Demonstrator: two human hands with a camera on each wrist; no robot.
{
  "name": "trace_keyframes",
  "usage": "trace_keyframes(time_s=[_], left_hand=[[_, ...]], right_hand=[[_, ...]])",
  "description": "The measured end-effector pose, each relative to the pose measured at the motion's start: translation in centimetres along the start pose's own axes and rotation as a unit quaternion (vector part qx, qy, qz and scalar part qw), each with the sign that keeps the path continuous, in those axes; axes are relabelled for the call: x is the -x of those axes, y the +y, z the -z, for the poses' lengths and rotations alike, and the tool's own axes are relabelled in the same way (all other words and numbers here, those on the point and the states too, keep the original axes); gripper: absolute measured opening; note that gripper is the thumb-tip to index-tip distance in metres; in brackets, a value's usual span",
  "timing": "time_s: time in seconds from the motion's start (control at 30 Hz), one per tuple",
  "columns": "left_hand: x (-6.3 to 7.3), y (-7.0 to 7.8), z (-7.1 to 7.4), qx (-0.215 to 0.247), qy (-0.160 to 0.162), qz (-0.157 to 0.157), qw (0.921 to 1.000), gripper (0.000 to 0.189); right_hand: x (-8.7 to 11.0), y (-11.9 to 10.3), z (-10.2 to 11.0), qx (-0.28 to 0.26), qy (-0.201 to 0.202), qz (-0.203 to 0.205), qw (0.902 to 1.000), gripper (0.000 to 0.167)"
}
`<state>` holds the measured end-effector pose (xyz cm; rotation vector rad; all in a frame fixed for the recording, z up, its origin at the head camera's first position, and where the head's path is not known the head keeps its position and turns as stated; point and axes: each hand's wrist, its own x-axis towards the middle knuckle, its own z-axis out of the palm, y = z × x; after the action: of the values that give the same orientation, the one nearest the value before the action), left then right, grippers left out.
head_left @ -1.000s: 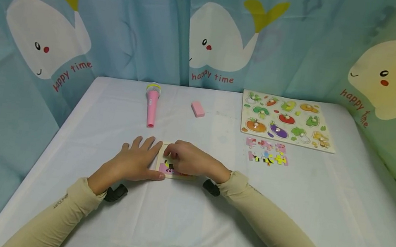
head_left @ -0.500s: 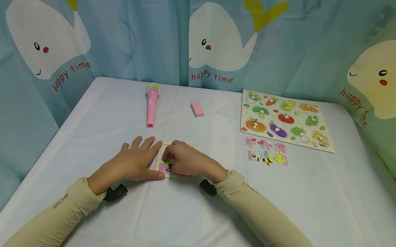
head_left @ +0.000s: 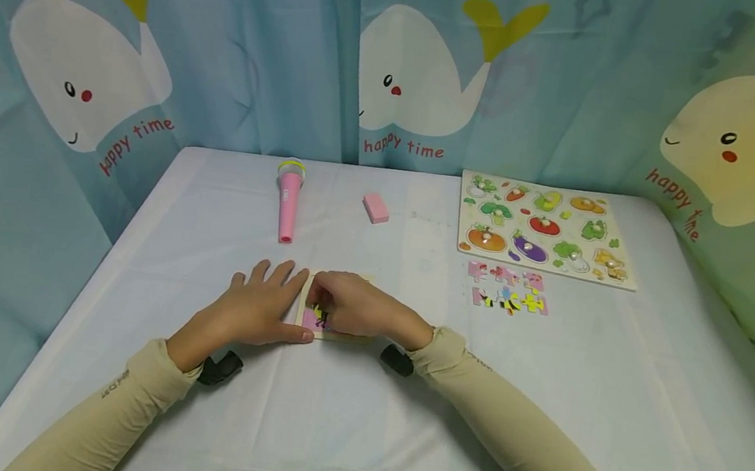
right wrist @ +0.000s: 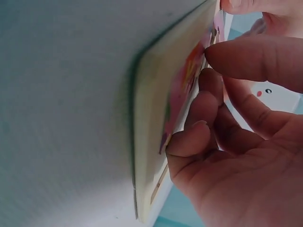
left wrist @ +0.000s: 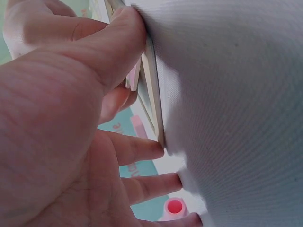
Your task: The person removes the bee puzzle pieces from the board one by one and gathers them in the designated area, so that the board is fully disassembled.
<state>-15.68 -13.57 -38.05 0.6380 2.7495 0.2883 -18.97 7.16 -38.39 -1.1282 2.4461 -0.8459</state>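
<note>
My left hand lies with spread fingers at the left side of a small wooden jigsaw tray. Its thumb presses on the tray's near corner, and the index fingertip touches the far corner. Over the tray, my right hand has its fingers curled, pinching a pink jigsaw piece that stands tilted above the tray in the left wrist view. Pink, yellow and black printing shows below the right fingers. In the right wrist view, a pink and orange picture lies inside the pale tray; the right hand hides much of it.
Several loose jigsaw pieces lie in two rows at the right. Behind them rests a vegetable knob puzzle board. A pink toy microphone and a pink block lie toward the back. Blue curtains stand round the white table.
The right hand has shifted slightly left over the tray, its fingers working at the left part of the picture. The left hand stays in place.
</note>
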Motion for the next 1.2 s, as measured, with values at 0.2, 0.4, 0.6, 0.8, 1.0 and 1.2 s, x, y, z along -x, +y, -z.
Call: trace_keyframes(time_s=[0.2,0.4,0.6,0.8,1.0,1.2], left_hand=[[0.0,0.0,0.0,-0.005,0.005,-0.004,1.0,0.097],[0.0,0.1,-0.1,-0.008,0.004,-0.002,1.0,0.097],[-0.1,0.1,-0.1,-0.01,0.001,-0.001,0.9999,0.098],[0.0,0.1,-0.1,-0.011,0.004,-0.003,0.9999,0.098],[0.0,0.1,-0.1,-0.013,0.003,-0.001,0.9999,0.099],[0.1,0.2,0.1,-0.013,-0.001,0.004,0.9999,0.1]], right_hand=[[0.2,0.1,0.2,-0.043,0.006,-0.006,0.999,0.025],[0.2,0.3,0.3,-0.083,0.004,-0.021,0.9963,0.021],[0.1,0.4,0.1,-0.091,0.015,-0.024,0.9955,0.019],[0.3,0.4,0.2,-0.112,0.027,-0.031,0.9929,0.017],[0.6,0.4,0.5,-0.133,0.038,-0.032,0.9899,0.016],[1.2,0.4,0.8,-0.141,0.047,-0.044,0.9879,0.015]])
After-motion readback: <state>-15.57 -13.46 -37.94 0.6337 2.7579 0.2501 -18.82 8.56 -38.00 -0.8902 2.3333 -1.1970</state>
